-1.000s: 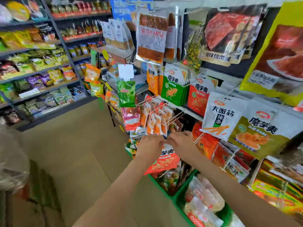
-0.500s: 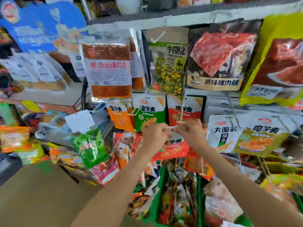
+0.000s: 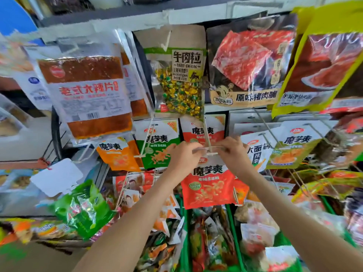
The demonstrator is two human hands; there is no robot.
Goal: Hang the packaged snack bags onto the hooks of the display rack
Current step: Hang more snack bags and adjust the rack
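Here's the red snack bag at the hook tip!
My left hand and right hand both pinch its top edge, one on each side of the hook; the bag hangs down below them.

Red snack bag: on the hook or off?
Cannot tell: left hand and right hand pinch the red snack bag at the hook tip; hole hidden.

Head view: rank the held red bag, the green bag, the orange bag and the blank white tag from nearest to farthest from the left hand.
1. red bag: pinched at its top edge by the left hand.
2. green bag: hanging just to the left of the hand.
3. orange bag: further left.
4. white tag: far left and lower.
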